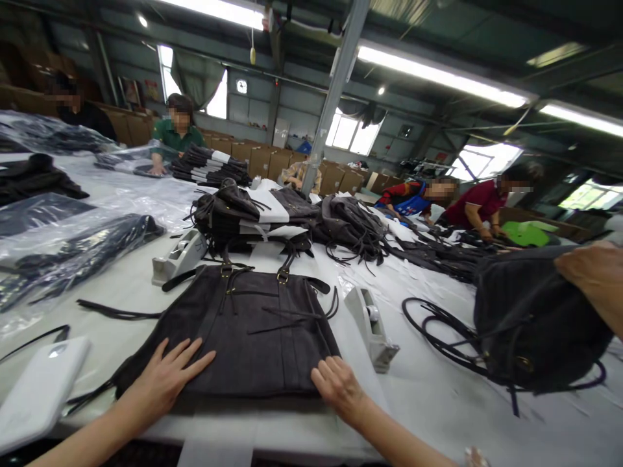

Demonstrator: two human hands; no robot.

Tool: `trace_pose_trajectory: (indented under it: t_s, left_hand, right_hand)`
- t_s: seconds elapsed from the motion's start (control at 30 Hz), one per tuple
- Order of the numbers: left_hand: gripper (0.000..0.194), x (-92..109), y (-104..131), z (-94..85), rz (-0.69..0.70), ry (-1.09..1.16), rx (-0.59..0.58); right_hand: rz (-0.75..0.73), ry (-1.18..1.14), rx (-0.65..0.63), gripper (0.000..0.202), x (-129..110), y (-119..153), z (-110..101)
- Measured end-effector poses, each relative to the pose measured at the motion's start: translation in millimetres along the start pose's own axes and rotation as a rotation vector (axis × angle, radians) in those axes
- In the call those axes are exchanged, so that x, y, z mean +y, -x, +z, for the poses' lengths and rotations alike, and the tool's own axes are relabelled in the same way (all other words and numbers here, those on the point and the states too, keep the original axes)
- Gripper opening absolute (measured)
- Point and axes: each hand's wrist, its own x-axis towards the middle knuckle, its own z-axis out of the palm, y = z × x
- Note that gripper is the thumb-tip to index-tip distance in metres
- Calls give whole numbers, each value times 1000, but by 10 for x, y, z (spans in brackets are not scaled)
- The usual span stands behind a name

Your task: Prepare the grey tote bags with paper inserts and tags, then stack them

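A dark bag (253,331) with two handles, brass rings and thin straps lies flat on the white table in front of me. My left hand (172,376) rests on the bag's lower left part, its fingers spread. At the lower right edge, my right hand (338,386) has its fingers curled round the bag's side. Behind the bag, its handles reach toward a stack of folded dark bags (233,207) with white paper between them.
Tape dispensers stand left (178,259) and right (372,327) of the bag. A white device (41,392) lies at the left. At the right, another person's hand (596,279) holds a dark bag (540,318). Plastic-wrapped items (97,246) lie left; several people work behind.
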Motion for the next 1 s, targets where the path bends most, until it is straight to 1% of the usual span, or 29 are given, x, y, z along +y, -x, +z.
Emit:
trace_pose_trajectory:
  t_s: [0.03,0.1,0.2,0.23,0.3,0.37,0.43,0.5,0.57,0.63,0.7,0.8,0.87,0.93,1.0]
  left_hand:
    - [92,4,13,24,6,0,29]
    - [91,0,22,51,15,9,61]
    - [90,5,13,66,6,2,58]
    - [90,14,7,65,1,-8,46]
    - [90,28,-8,38,-1,-30,6]
    - [89,7,-28,-43,18,-39,-45]
    - [87,-78,-47,-180,78,-36,-96]
    - [85,-228,-49,-340,161,-54,-125]
    - [86,-404,-19,-447,231,-111,-111]
    - [88,-553,42,-439,256,-176,-72]
    - [90,-637,114,-309,230,-210,-33]
    - [90,-656,192,-41,150,-209,32]
    - [89,-642,224,62,115,-187,68]
    - [90,-629,253,70,92,-152,87]
    - [91,-617,284,18,67,-98,94]
  right_hand:
    - [29,-3,-1,24,-40,23,39]
    - [50,-21,-53,23,-74,11,41]
    - [92,-132,-169,8,-60,-99,-82]
    - [120,-194,-204,13,-51,-145,-130]
    - [175,-313,-277,33,-35,-240,-206]
    - [205,-391,-354,44,-9,-334,-247]
    - [213,-423,-441,48,32,-419,-262]
    - [184,-411,-517,50,78,-479,-265]
    - [127,-350,-555,51,107,-499,-253]
    - [70,-262,-543,54,101,-475,-220]
    - [26,-169,-490,60,58,-418,-168]
    - [-13,-36,-372,63,-36,-317,-89]
    - [-24,10,-300,62,-94,-264,-53]
    - [-11,-3,-249,64,-140,-224,-19]
    - [22,-48,-200,69,-176,-185,46]
